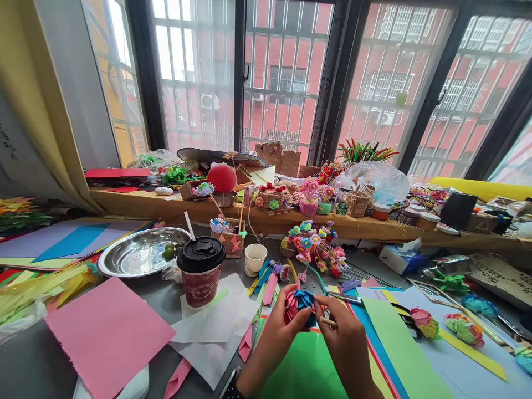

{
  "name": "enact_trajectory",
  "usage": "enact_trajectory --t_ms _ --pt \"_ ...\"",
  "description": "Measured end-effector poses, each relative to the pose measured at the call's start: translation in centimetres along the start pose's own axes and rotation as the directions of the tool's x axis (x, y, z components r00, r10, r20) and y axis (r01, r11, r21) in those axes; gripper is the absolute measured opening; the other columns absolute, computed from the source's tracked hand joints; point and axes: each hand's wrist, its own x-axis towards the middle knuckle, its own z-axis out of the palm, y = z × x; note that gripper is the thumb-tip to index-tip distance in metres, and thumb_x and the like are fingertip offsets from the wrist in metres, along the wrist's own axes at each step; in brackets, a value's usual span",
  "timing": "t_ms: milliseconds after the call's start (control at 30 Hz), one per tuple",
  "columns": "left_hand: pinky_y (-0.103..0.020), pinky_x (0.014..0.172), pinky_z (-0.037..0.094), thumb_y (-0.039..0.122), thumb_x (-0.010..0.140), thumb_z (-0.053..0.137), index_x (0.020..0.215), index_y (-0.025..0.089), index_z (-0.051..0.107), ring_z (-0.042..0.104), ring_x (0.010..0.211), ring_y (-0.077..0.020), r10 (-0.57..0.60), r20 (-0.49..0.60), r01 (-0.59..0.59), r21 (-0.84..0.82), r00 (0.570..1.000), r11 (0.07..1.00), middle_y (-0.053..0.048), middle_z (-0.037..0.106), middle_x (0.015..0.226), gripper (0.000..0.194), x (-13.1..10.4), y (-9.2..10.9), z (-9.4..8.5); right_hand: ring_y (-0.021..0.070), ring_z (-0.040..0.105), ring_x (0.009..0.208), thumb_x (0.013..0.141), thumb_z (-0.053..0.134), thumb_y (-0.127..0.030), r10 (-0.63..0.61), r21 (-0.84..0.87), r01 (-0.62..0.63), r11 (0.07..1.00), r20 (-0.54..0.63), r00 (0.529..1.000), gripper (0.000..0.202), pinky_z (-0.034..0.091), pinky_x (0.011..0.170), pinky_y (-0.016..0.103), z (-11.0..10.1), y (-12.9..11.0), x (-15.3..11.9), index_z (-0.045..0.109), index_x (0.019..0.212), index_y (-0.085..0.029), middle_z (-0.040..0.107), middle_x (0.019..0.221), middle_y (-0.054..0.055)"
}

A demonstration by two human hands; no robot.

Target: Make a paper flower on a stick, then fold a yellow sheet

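Observation:
A folded paper piece in pink and blue is held up between both hands, above a green surface at the bottom centre. My left hand wraps its fingers round the pink side, with the thumb across the front. On the blue side, my right hand pinches the edge with thumb and index finger. A thin pale wooden stick also lies in the curled fingers of my right hand. Pink folded paper strips are scattered left of my left wrist.
A lidded cup with a straw stands left of the hands, beside a steel plate. Pink paper and white sheets lie at left. Paper flowers and green card are at right. Behind is a crowded window ledge.

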Motion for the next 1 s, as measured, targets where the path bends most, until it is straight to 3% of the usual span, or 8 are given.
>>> enact_trajectory --t_ms 100,200,300,400,533,667,833,1000 --pt "-0.031 0.069 0.049 0.045 0.070 0.057 0.112 0.020 0.037 0.055 0.084 -0.0197 0.004 0.008 -0.004 0.027 1.000 1.000 -0.005 0.053 0.094 0.052 0.1 -0.1 -0.2 0.0168 0.064 0.065 0.083 0.039 -0.023 -0.080 -0.063 0.080 0.995 -0.002 0.997 0.022 0.051 0.055 0.024 0.4 0.0 -0.1 0.060 0.084 -0.015 0.067 0.073 0.007" --pt "-0.029 0.069 0.048 0.048 0.068 0.058 0.109 0.019 0.040 0.054 0.083 -0.0195 0.025 -0.069 -0.022 0.036 0.997 0.999 -0.005 0.053 0.091 0.054 0.2 -0.1 -0.3 0.0170 0.064 0.066 0.084 0.039 -0.021 -0.141 -0.058 0.141 0.988 0.006 0.990 0.023 0.051 0.056 0.024 0.4 -0.1 -0.1 0.061 0.086 -0.015 0.067 0.075 0.007" --pt "-0.027 0.063 0.048 0.050 0.064 0.060 0.108 0.018 0.041 0.055 0.080 -0.0185 0.016 -0.120 -0.015 0.008 0.993 1.000 -0.005 0.053 0.093 0.057 0.1 0.1 -0.2 0.0154 0.064 0.069 0.083 0.042 -0.022 -0.058 0.036 0.056 0.998 0.040 0.998 0.021 0.051 0.058 0.022 0.0 0.1 0.0 0.061 0.088 -0.015 0.067 0.077 0.006" --pt "-0.024 0.058 0.047 0.050 0.064 0.061 0.108 0.019 0.042 0.055 0.076 -0.0169 0.010 -0.101 -0.007 0.033 0.995 0.999 -0.005 0.053 0.094 0.057 0.0 0.3 0.0 0.0164 0.063 0.075 0.080 0.044 -0.020 0.027 0.066 -0.035 0.997 0.129 0.991 0.022 0.051 0.061 0.023 -0.4 0.4 0.2 0.060 0.094 -0.016 0.065 0.084 0.007" --pt "-0.022 0.055 0.046 0.052 0.065 0.059 0.110 0.020 0.042 0.055 0.075 -0.0165 0.015 -0.110 -0.007 0.077 0.994 0.997 -0.005 0.053 0.095 0.058 -0.1 0.3 0.0 0.0157 0.061 0.069 0.076 0.041 -0.014 -0.002 0.072 -0.019 0.997 0.279 0.960 0.035 0.051 0.057 0.024 -0.5 0.6 0.1 0.056 0.108 -0.018 0.058 0.086 0.007" --pt "-0.025 0.064 0.046 0.053 0.069 0.055 0.115 0.018 0.040 0.053 0.088 -0.0210 0.065 -0.111 -0.059 0.057 0.992 0.997 -0.008 0.054 0.097 0.060 0.1 0.2 -0.6 0.0150 0.058 0.066 0.075 0.037 -0.011 -0.013 0.088 -0.021 0.996 0.374 0.927 0.045 0.050 0.055 0.026 -0.4 0.0 0.0 0.047 0.119 -0.018 0.053 0.089 0.008" --pt "-0.032 0.085 0.038 0.047 0.074 0.052 0.122 0.018 0.037 0.048 0.101 -0.0234 0.088 -0.105 -0.075 0.122 0.991 0.990 -0.008 0.056 0.100 0.058 0.2 0.4 -1.5 0.0171 0.057 0.074 0.068 0.038 -0.007 -0.035 0.077 -0.007 0.997 0.534 0.845 0.061 0.050 0.060 0.029 -0.9 -0.6 0.1 0.035 0.128 -0.020 0.050 0.099 0.009" --pt "-0.036 0.093 0.032 0.043 0.071 0.058 0.123 0.019 0.037 0.038 0.115 -0.0273 0.091 -0.110 -0.078 0.116 0.990 0.990 -0.011 0.038 0.128 0.062 0.5 0.0 -1.9 0.0181 0.057 0.077 0.068 0.038 -0.006 -0.043 0.068 0.005 0.998 0.569 0.821 0.065 0.050 0.063 0.031 -1.2 -0.6 0.2 0.029 0.131 -0.022 0.049 0.101 0.010"
